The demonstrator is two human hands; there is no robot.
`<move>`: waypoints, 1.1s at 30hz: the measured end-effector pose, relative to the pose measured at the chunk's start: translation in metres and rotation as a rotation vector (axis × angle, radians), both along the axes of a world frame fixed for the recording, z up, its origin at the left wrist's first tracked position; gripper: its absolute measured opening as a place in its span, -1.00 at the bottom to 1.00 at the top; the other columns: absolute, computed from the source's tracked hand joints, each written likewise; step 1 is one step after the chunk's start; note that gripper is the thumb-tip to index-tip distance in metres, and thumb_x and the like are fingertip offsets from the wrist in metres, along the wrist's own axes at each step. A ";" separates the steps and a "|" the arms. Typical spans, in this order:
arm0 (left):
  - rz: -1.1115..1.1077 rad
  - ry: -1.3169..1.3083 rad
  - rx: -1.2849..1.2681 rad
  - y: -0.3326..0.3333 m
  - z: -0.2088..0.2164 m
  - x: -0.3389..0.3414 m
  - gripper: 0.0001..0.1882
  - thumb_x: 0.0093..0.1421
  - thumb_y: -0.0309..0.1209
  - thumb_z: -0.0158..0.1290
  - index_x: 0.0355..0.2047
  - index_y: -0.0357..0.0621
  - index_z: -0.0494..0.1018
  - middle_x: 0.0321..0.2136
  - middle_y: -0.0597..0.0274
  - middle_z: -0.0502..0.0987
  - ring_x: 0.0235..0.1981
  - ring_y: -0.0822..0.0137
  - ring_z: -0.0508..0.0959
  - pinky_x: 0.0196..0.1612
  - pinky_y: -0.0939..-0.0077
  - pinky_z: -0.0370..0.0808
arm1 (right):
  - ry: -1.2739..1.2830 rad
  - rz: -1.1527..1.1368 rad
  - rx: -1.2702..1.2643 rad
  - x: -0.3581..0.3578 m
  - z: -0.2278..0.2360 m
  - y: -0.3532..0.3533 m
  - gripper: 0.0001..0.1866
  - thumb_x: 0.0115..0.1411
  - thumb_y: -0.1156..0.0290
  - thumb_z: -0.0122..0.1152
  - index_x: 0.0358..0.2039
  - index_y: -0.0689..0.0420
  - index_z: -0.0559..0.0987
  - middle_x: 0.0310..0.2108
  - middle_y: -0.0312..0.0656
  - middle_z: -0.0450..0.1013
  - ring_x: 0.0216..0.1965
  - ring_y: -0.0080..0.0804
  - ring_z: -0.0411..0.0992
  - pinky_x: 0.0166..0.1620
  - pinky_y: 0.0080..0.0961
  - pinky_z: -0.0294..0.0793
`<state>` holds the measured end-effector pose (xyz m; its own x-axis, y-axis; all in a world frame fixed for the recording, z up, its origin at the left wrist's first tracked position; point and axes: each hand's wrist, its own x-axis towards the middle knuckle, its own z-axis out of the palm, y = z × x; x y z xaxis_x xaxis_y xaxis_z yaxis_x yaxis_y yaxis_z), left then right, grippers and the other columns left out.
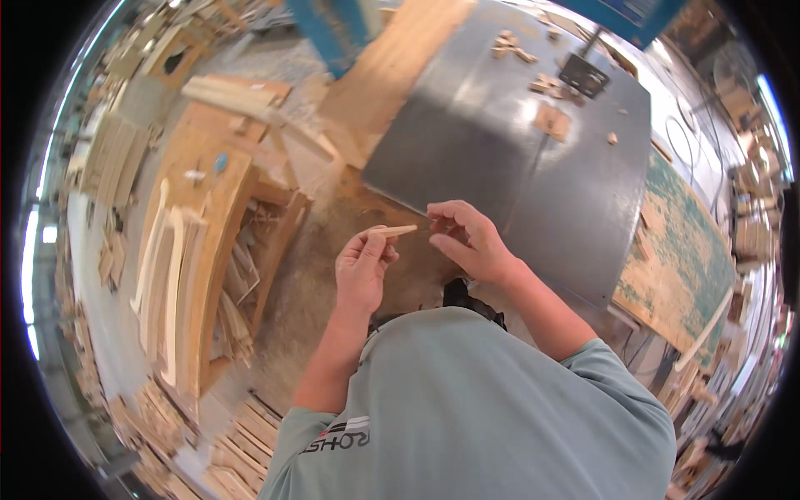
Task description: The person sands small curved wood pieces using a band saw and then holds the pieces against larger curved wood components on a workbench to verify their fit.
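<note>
A thin, tapered piece of light wood (400, 230) is pinched between the thumb and fingers of my left hand (364, 257). Its narrow end points right, toward my right hand (468, 237). That hand is apart from the wood, its fingers curved and spread from the thumb with nothing visible between them. Both hands are in front of my body, just short of the near edge of a grey metal machine table (467, 150). On that table a flat wood block (552, 122) and several small offcuts (512, 46) lie near the black guide (584, 75) of the blue machine.
To the left stands a wooden bench (208, 179) with curved wood parts (171, 275) leaning at its side and scraps on its shelf. A worn green board (679, 242) adjoins the metal table at right. A long plank (400, 71) runs along its left. Stacked wood (242, 442) lies at lower left.
</note>
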<state>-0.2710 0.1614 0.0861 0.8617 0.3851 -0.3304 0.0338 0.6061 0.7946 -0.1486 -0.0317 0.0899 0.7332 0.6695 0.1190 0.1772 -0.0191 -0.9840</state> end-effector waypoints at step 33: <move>1.275 0.392 0.161 0.370 -0.047 -0.650 -0.72 0.25 -0.52 0.16 -0.04 -0.33 0.44 -0.25 0.26 0.61 -0.29 0.54 0.55 -0.21 0.61 0.51 | -0.234 1.626 -0.328 -0.579 -0.047 0.672 -0.74 0.12 0.37 0.40 -0.18 0.18 0.70 -0.34 -0.15 0.59 -0.33 -0.44 0.54 -0.20 -0.48 0.52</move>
<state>-0.9209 0.5312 0.0391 -0.2654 0.8997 -0.3466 -0.2405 0.2863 0.9275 -0.7277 0.6403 0.0425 -0.7127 0.6802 -0.1713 0.3502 0.1335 -0.9271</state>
